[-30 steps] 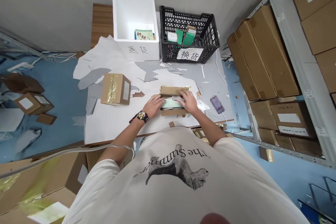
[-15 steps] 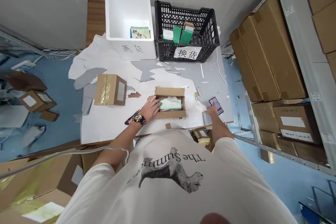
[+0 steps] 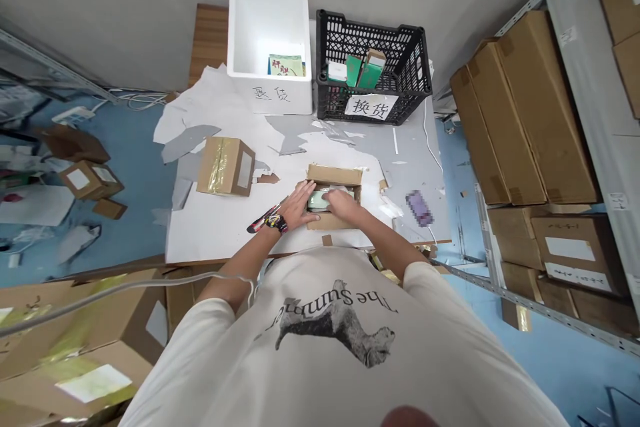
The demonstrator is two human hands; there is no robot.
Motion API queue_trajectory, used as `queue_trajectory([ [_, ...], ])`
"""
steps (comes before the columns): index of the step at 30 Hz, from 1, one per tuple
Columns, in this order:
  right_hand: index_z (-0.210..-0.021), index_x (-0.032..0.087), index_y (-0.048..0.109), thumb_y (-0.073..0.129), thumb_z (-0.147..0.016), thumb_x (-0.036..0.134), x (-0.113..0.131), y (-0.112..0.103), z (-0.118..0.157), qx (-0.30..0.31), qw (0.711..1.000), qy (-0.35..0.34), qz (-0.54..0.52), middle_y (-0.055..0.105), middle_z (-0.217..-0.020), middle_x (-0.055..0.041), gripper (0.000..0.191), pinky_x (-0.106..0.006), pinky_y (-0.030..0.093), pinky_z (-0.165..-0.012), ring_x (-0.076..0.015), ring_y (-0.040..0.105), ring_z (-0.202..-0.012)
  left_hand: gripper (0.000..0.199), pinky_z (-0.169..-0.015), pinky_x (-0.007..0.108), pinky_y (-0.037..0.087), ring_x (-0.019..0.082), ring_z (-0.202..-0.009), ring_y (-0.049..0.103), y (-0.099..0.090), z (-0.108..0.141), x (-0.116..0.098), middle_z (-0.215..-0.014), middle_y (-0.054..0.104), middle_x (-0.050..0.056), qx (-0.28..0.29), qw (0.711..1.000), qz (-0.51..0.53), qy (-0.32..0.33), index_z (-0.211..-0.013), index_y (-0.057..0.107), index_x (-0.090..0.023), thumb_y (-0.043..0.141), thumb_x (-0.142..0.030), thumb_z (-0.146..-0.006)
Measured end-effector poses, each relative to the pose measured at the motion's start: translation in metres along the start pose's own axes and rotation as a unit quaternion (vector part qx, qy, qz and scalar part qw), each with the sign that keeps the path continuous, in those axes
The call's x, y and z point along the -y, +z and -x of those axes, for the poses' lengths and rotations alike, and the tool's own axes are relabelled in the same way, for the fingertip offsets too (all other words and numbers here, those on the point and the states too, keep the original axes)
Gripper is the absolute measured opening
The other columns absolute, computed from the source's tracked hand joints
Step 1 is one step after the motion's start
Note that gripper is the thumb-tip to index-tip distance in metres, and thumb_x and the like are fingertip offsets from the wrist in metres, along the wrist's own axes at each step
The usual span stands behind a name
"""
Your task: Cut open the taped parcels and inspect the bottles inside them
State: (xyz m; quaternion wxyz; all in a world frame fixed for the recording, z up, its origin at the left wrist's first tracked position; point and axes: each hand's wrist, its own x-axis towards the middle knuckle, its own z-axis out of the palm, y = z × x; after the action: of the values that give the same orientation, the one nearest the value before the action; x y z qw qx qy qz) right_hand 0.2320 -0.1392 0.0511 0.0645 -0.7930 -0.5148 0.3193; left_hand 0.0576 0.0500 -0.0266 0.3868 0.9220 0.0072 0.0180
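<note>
A small open cardboard box [image 3: 334,220] lies on the table in front of me, its long flaps folded outward. Inside is a flat pale green packet [image 3: 317,199]. My left hand [image 3: 299,207], with a watch on the wrist, lies with fingers stretched along the box's left end, thumb apart near the front flap. From the right, my right hand [image 3: 343,205] reaches into the box, its fingers closed on the packet; the fingertips are partly hidden. Beside my left wrist lies a dark and red slim tool [image 3: 260,221]. A phone [image 3: 419,208], blurred to purple blocks, lies to the right.
At the back stand a white foam box [image 3: 270,95] and a black crate [image 3: 375,83] holding green and white boxes. A taped carton [image 3: 226,165] sits left on the table. Shelves with cartons [image 3: 543,107] line the right. A cable [image 3: 125,290] crosses my left arm.
My right hand has left the phone and the white paper and moved left into the box, onto the packet. My left hand has stayed at the box's left end. The view has shifted slightly.
</note>
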Motion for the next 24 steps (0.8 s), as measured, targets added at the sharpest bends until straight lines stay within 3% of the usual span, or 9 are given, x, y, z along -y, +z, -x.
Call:
queue_trajectory([
  [2, -0.138, 0.019, 0.078, 0.077, -0.101, 0.012, 0.011, 0.002, -0.015, 0.026, 0.998, 0.015, 0.052, 0.078, -0.142, -0.0159, 0.038, -0.041, 0.059, -0.111, -0.0332, 0.072, -0.133, 0.126, -0.147, 0.072, 0.025, 0.048, -0.182, 0.020, 0.005, 0.001, 0.001, -0.193, 0.031, 0.024, -0.015, 1.000, 0.009, 0.000, -0.191, 0.022, -0.017, 0.078, -0.081, -0.098],
  [5, -0.161, 0.019, 0.061, 0.088, -0.098, 0.021, 0.018, 0.008, -0.029, 0.011, 0.993, 0.047, 0.109, 0.064, -0.164, -0.0196, 0.069, -0.046, 0.056, -0.122, -0.0350, 0.061, -0.150, 0.126, -0.147, 0.073, 0.025, 0.048, -0.182, 0.020, 0.013, 0.001, 0.004, -0.193, 0.030, 0.024, -0.029, 0.999, 0.015, -0.002, -0.191, 0.022, -0.017, 0.081, -0.078, -0.097],
  [7, -0.164, 0.019, 0.057, 0.092, -0.095, 0.024, 0.017, 0.012, -0.033, 0.035, 0.988, 0.082, 0.127, 0.065, -0.163, -0.0217, 0.078, -0.050, 0.057, -0.120, -0.0363, 0.063, -0.148, 0.126, -0.147, 0.073, 0.025, 0.049, -0.182, 0.020, 0.017, 0.000, 0.005, -0.193, 0.031, 0.024, -0.039, 0.999, 0.018, -0.007, -0.190, 0.024, -0.017, 0.083, -0.077, -0.096],
  [12, -0.161, 0.018, 0.057, 0.080, -0.096, 0.011, -0.002, 0.011, -0.026, 0.045, 0.973, 0.163, 0.155, 0.069, -0.156, -0.0280, 0.069, -0.062, 0.057, -0.117, -0.0437, 0.065, -0.146, 0.126, -0.147, 0.074, 0.026, 0.049, -0.182, 0.022, 0.022, -0.006, 0.006, -0.192, 0.033, 0.025, -0.062, 0.998, 0.026, -0.011, -0.188, 0.027, -0.015, 0.086, -0.073, -0.093],
  [14, -0.159, 0.017, 0.058, 0.073, -0.096, 0.005, -0.010, 0.007, -0.018, 0.036, 0.970, 0.174, 0.165, 0.071, -0.154, -0.0280, 0.066, -0.060, 0.054, -0.120, -0.0427, 0.065, -0.148, 0.125, -0.148, 0.073, 0.026, 0.048, -0.182, 0.022, 0.021, -0.008, 0.005, -0.192, 0.033, 0.025, -0.062, 0.998, 0.029, -0.005, -0.188, 0.028, -0.015, 0.087, -0.071, -0.092],
  [18, -0.155, 0.014, 0.058, 0.074, -0.092, 0.006, -0.021, -0.004, 0.004, 0.018, 0.976, 0.138, 0.170, 0.072, -0.151, -0.0238, 0.065, -0.048, 0.052, -0.121, -0.0361, 0.065, -0.144, 0.125, -0.148, 0.073, 0.026, 0.047, -0.181, 0.025, 0.019, -0.007, 0.004, -0.191, 0.036, 0.022, -0.073, 0.997, 0.027, -0.017, -0.188, 0.030, -0.018, 0.090, -0.066, -0.089],
  [24, -0.161, 0.017, 0.053, 0.077, -0.085, 0.018, -0.033, -0.028, 0.044, -0.130, 0.989, 0.043, 0.060, 0.070, -0.155, -0.0202, 0.079, -0.048, 0.054, -0.120, -0.0380, 0.059, -0.146, 0.122, -0.148, 0.069, 0.027, 0.046, -0.181, 0.026, 0.021, -0.010, -0.001, -0.190, 0.038, 0.021, -0.094, 0.995, 0.024, -0.035, -0.187, 0.029, -0.016, 0.089, -0.057, -0.089],
])
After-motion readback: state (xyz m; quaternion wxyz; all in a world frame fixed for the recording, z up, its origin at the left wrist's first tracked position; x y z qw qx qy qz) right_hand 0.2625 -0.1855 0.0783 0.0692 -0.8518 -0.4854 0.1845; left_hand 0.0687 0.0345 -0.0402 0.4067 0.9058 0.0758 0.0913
